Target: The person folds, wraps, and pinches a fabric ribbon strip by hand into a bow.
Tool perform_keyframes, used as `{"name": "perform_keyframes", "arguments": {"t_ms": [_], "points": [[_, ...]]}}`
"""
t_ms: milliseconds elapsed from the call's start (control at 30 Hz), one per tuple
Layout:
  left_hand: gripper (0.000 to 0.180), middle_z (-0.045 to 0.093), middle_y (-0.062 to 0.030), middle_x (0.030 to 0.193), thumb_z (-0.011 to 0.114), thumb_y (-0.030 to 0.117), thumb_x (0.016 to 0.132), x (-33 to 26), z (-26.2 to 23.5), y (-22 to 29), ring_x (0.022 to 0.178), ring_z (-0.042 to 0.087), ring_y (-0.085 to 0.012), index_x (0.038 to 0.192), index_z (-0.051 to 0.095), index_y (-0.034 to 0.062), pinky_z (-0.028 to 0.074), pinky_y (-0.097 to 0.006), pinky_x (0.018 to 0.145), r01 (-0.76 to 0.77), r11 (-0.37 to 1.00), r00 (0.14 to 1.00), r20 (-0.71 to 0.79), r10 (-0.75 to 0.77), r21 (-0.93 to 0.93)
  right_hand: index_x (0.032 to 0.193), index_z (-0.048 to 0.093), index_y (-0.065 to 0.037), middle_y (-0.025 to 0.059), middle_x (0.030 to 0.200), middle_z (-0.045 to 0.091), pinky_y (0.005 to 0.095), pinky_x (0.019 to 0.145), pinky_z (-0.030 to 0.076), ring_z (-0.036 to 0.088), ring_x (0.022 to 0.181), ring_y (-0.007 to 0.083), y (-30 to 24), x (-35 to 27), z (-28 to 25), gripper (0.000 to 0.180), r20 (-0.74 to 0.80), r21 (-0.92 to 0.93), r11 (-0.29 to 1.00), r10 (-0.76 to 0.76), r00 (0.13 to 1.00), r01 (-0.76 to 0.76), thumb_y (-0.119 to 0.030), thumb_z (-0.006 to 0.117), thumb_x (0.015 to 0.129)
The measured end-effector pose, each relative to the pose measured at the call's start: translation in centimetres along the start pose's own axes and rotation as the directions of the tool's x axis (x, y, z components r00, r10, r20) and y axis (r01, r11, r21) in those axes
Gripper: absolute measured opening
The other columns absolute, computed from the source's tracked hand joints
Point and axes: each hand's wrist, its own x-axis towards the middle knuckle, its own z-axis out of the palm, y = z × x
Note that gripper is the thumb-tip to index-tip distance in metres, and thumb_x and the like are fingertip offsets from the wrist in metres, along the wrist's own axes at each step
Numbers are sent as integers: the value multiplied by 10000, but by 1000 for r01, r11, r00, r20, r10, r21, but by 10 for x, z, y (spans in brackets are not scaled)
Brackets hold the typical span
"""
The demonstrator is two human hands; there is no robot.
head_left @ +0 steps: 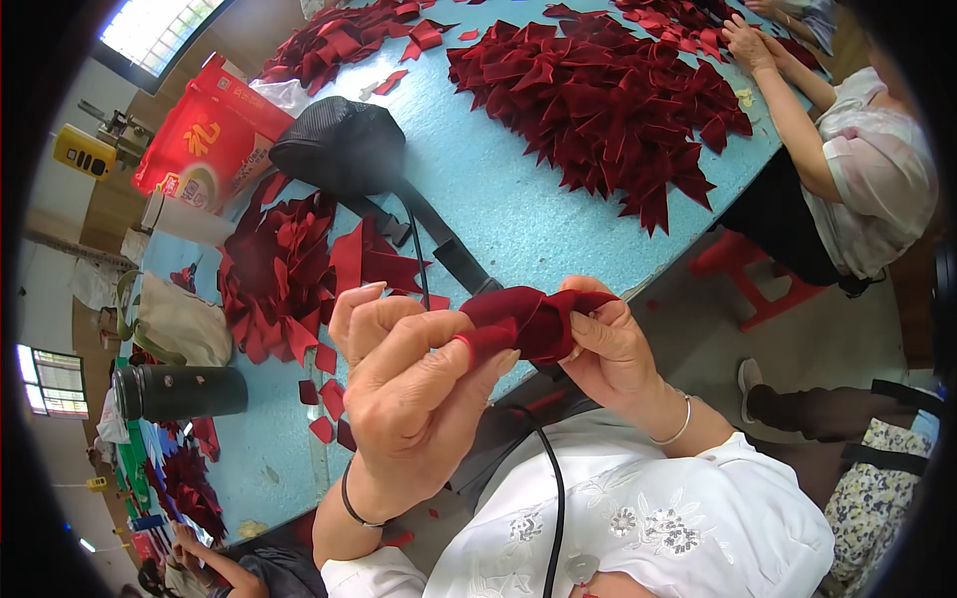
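Note:
A dark red velvet ribbon bow [535, 324] is held up between my two hands, above the near edge of the table. My left hand [414, 364] pinches its left loop between thumb and forefinger, with the other fingers curled or raised. The right end is gripped by my right hand [610, 344], thumb on top. Part of the ribbon is hidden behind my fingers. Just beyond my left hand lies a pile of red ribbon pieces [279, 284], with small cut scraps [332, 399] scattered beside it.
A large heap of velvet bows [608, 110] covers the far side of the blue table [439, 149]. A black mesh pouch with straps [344, 145], a red bag [214, 130] and a dark green bottle [184, 392] stand leftward. Another person [847, 149] works at right, near a red stool [763, 284].

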Motion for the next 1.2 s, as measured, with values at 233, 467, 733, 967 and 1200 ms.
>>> {"name": "perform_keyframes", "arguments": {"t_ms": [233,467,733,967,1200], "points": [[234,608,-63,746,804,86,581,4,-4,5,734,481,-227,696,615,12,346,-446,843,-16,1000,1000,22,16,-12,1121,577,-38,108,1038,647,343,854,504,622,970,188,1,3,6,242,-24,-52,999,14,1000,-15,-28,600,880],[213,614,-27,791,784,113,578,-2,2,4,755,510,-216,739,656,59,293,-448,901,-48,990,998,44,42,132,1110,577,-20,120,1009,649,308,785,533,640,908,184,2,3,6,236,-19,-113,994,-2,1000,-1,-12,602,875],[216,606,-60,760,804,68,586,7,-11,3,774,490,-227,735,663,-1,359,-451,872,39,999,998,-44,-38,26,1108,586,-17,118,994,654,297,763,533,639,899,174,0,6,6,237,-8,-119,993,-9,1000,8,-8,608,872],[236,606,-66,766,816,98,585,12,-11,7,772,486,-233,731,663,-8,359,-467,890,12,1000,1000,-28,-12,9,1091,597,-13,103,975,654,254,699,509,633,862,153,-2,4,5,225,-12,-126,991,-34,999,33,0,613,867],[238,607,-66,779,809,73,599,15,-2,8,787,473,-227,774,675,-17,370,-408,816,-8,997,1000,-22,7,-77,1093,604,-6,91,962,655,248,712,511,629,844,135,-2,0,8,240,-26,-208,977,-55,998,48,-3,633,855]]}}
